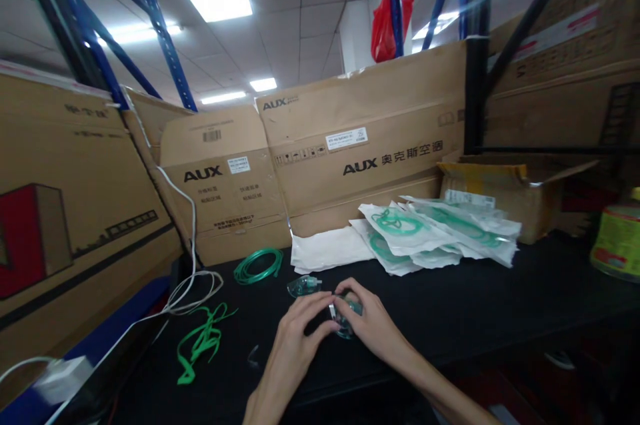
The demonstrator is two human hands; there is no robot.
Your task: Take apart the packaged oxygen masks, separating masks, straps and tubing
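Both hands meet over the black tabletop [475, 305] near its front edge. My left hand [300, 335] and my right hand [373, 325] are closed together around a small clear green-tinted mask [345, 318], fingers pinching its metal clip. A second clear green plastic part [304, 286] lies just beyond my left fingers. A coil of green tubing [258, 265] rests further back to the left. A loose green strap [200, 341] lies left of my left hand.
A pile of sealed white pouches with green tubing [435, 235] sits at the back right, flat white bags [327, 248] beside it. AUX cartons [360, 145] wall the back and left. An open carton [515, 191] and a yellow tub [617, 241] stand right. White cable [193, 285] trails left.
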